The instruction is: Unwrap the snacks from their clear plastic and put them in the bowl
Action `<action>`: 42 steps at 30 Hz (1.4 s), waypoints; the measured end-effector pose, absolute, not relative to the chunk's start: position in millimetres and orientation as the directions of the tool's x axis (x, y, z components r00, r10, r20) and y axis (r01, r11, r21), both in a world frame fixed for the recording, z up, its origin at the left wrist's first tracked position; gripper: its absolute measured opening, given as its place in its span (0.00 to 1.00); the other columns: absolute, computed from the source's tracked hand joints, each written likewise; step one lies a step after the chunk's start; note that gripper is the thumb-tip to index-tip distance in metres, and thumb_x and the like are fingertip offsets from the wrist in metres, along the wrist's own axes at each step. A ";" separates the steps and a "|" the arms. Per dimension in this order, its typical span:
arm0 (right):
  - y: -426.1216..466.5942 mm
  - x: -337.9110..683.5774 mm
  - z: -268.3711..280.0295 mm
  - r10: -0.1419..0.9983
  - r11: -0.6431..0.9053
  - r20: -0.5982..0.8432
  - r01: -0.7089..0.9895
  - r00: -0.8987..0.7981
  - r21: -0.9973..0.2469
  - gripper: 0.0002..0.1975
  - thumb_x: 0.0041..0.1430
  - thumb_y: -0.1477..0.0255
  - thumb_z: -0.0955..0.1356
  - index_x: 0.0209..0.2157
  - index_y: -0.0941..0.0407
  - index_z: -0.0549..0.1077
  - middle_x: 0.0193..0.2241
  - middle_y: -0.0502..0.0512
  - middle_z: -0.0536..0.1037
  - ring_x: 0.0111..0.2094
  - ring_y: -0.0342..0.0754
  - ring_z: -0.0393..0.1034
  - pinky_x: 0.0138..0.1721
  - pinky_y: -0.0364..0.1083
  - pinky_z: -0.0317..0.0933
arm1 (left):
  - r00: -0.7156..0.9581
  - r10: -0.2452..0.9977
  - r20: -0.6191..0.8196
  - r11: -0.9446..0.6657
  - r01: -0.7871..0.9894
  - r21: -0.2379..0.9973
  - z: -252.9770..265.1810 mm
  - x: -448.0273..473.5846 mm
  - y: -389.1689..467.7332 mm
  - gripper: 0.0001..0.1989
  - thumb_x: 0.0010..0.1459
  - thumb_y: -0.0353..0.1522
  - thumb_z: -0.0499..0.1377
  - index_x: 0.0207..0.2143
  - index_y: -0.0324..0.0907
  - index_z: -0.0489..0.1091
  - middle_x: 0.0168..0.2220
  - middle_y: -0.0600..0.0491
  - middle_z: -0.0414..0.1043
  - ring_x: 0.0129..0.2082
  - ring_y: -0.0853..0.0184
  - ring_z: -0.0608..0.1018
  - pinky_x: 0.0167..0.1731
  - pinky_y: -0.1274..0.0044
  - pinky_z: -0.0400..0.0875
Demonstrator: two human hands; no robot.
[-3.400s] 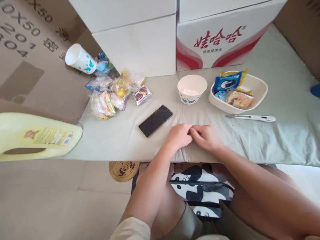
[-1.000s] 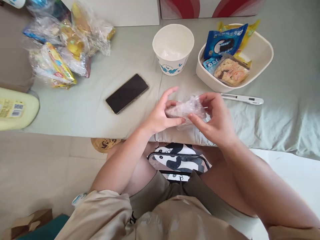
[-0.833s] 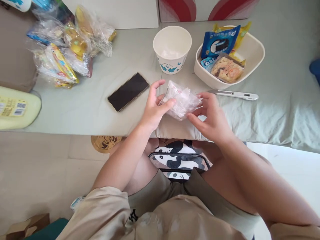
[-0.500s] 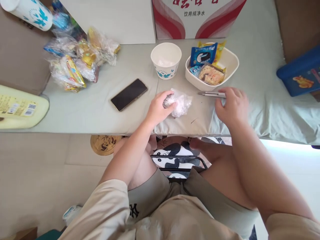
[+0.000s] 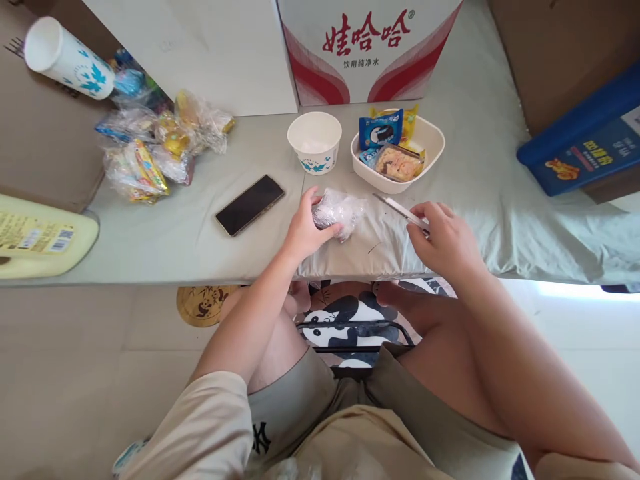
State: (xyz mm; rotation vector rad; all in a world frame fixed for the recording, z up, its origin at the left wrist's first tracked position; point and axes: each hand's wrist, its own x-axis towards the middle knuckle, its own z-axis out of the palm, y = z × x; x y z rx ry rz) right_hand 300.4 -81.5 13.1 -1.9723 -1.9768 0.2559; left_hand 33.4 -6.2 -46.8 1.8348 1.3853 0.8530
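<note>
My left hand (image 5: 306,230) is wrapped round a bundle of crumpled clear plastic wrap (image 5: 339,212) on the cloth; what lies inside it I cannot make out. Between the fingers of my right hand (image 5: 443,237) is a slim utility knife (image 5: 401,210), its tip pointing up and left toward the bundle but apart from it. Just beyond the hands stand a white paper bowl (image 5: 315,143) with blue leaves and a white basin (image 5: 434,143) holding several packaged snacks (image 5: 397,162). A dark phone (image 5: 250,204) lies left of my left hand.
Plastic-wrapped toys or snacks (image 5: 150,153) are heaped at the left, below a tipped paper cup (image 5: 70,60). A cream container (image 5: 45,237) lies at the left edge. White boxes (image 5: 370,50) stand behind, and a blue package (image 5: 585,143) leans at the right.
My right hand has lifted the utility knife off the cloth and angled it. My left hand keeps hold of the plastic bundle. The camera view has tilted up a little.
</note>
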 end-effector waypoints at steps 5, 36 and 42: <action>-80.4 275.8 15.5 0.982 0.173 0.147 0.868 -0.116 -0.465 0.19 0.67 0.66 0.60 0.53 0.55 0.73 0.46 0.62 0.79 0.42 0.54 0.75 0.41 0.49 0.65 | 0.243 0.962 0.128 -0.236 0.493 0.837 -47.2 42.3 -5.0 0.50 0.46 0.41 0.72 0.66 0.50 0.51 0.60 0.42 0.68 0.60 0.52 0.72 0.60 0.61 0.66; -58.8 306.8 -3.5 0.924 0.113 0.342 0.730 0.172 -0.674 0.13 0.59 0.75 0.61 0.38 0.53 0.77 0.41 0.57 0.82 0.42 0.54 0.77 0.44 0.53 0.69 | -0.313 0.942 -0.120 0.117 -0.027 0.993 -26.8 11.9 15.4 0.10 0.54 0.31 0.60 0.41 0.46 0.69 0.42 0.53 0.76 0.36 0.68 0.80 0.28 0.81 0.71; -56.9 289.4 -13.7 0.966 0.233 0.243 0.727 -0.093 -0.646 0.27 0.56 0.66 0.68 0.57 0.56 0.69 0.47 0.62 0.80 0.49 0.60 0.73 0.50 0.58 0.65 | 0.122 0.990 0.072 -0.123 0.481 0.868 -25.7 17.4 4.4 0.18 0.54 0.37 0.64 0.48 0.44 0.72 0.46 0.48 0.78 0.49 0.60 0.78 0.52 0.68 0.70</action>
